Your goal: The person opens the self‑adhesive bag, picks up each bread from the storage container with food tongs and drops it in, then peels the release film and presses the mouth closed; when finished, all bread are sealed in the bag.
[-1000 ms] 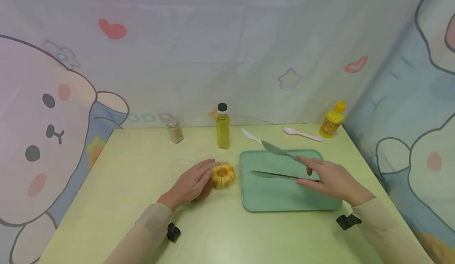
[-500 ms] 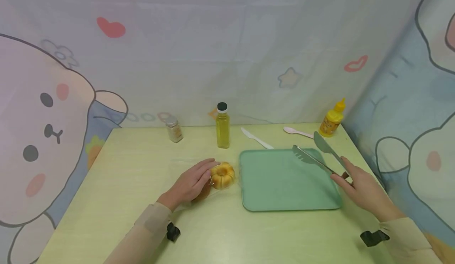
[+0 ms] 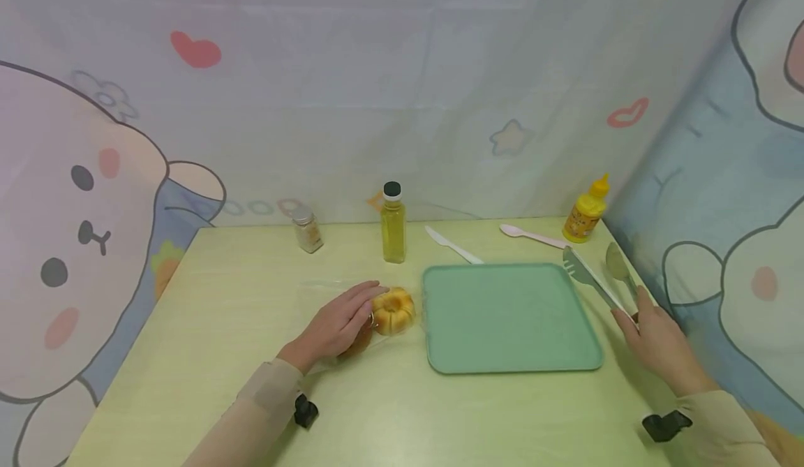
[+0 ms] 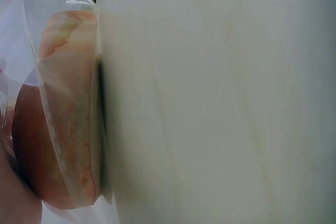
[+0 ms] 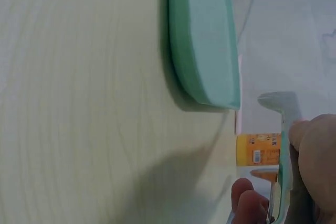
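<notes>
The metal tongs are pinched at their handle end by the right hand, arms spread, pointing away beside the green plastic tray. Past that tray, the left hand rests flat-fingered on a clear-bagged golden ring-shaped bun.

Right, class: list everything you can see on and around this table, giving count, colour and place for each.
Table: one, pale yellow-green, under everything.
Tray: one, mint green, centre right.
Bun: one, golden, in clear wrap, left of tray.
Oil bottle: one, yellow, black cap, behind bun.
Spice jar: one, clear, back left.
Knife: one, white, behind tray.
Spoon: one, pink, back right.
Squeeze bottle: one, yellow, back right corner.
Tongs: one, metal, right of tray.
Left hand: rests on bun's wrap.
Right hand: grips tongs.
</notes>
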Available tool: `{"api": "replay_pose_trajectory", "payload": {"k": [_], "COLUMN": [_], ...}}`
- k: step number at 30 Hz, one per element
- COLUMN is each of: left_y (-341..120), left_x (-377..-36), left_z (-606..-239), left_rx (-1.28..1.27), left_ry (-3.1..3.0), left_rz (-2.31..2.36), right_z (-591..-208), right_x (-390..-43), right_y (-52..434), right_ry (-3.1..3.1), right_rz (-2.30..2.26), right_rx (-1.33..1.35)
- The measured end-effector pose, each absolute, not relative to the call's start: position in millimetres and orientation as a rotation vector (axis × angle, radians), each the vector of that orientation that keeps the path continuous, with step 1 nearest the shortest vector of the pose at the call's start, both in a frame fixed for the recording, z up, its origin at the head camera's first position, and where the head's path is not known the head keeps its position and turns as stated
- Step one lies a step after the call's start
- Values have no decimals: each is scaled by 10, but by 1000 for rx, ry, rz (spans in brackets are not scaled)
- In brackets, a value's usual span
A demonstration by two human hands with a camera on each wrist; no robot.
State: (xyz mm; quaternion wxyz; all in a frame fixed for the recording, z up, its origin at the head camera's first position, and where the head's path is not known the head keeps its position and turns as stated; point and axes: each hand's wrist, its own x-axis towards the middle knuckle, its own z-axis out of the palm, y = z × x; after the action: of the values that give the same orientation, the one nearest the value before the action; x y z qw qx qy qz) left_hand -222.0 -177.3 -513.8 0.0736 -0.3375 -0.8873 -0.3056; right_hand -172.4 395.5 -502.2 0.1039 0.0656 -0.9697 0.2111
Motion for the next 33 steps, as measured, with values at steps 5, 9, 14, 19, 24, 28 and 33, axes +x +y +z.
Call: {"api": "replay_pose_trajectory", "payload": {"k": [5, 9, 14, 19, 24, 28, 33], "left_y": [-1772, -1769, -1766, -1769, -1773, -1762, -1753], "left_x": [-2228, -2233, -2233, -2229, -2219, -2217, -2213], "left_z": [-5147, -5144, -5137, -5147, -5151, -5137, -5096], "left_rx": [-1018, -1025, -1023, -1019, -1004, -990, -970], "left_ry": [-2659, -2649, -2643, -2660, -2678, -2691, -2734], "left_rz": [-896, -896, -915, -925, -929, -917, -904], "right_z": [-5102, -5160, -5188, -5174, -5108, -5040, -5006], "right_x": [-1757, -1749, -1751, -1762, -1754, -1756, -1728], "right_y": [3987, 3995, 3997, 4009, 3998, 3977, 3936], "right_ry": [-2849, -2833, -2863, -2966, -3038, -3096, -3081], "right_rz": [646, 636, 634, 605, 531, 500, 472], "right_rx": [161, 119, 41, -60, -102, -137, -169]}}
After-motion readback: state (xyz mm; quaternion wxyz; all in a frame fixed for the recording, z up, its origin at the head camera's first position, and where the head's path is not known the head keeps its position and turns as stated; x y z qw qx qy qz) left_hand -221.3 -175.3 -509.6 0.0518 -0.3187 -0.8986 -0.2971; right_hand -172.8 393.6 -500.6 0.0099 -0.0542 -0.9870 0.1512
